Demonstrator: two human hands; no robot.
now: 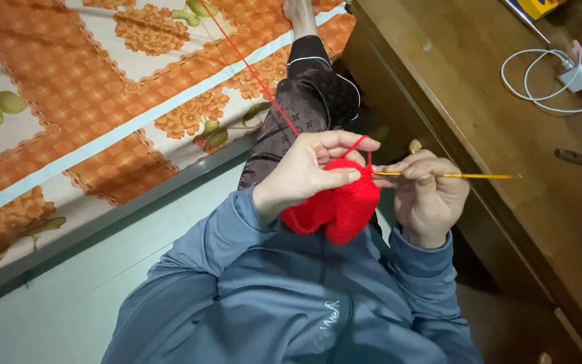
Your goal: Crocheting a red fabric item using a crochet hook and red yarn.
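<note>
Two hands: both bare, raised close together in front of a blue zip jacket (291, 303), working red yarn.
Left hand (304, 172): curled, not spread; thumb and fingers pinch the top edge of a red crocheted piece (335, 205), and a loop of yarn passes over the raised forefinger.
Right hand (429, 199): fingers folded and pressed together around a thin yellow crochet hook (453, 176); the hook lies level, its tip at the red piece, its long end pointing out over the near edge of the worktop.
Red crocheted piece: a rounded lump of bright red stitches hanging below the left hand, between both hands, above the lap.
Yarn strand (250, 67): one taut red line running from the left hand up across the bed to the top edge of the view.
Bed (89, 101): to the left, covered by an orange and white flowered sheet; the person's leg in dark patterned trousers (304, 94) rests along its right edge.
Worktop (493, 128): brown wood, to the right; a white cable with a white plug (554, 74) lies towards its far right corner.
Floor (89, 283): pale tiles beside the bed.
Hard to make out: the hook's tip is buried in the stitches; the right palm is turned away; objects at the worktop's right edge are cut off.
</note>
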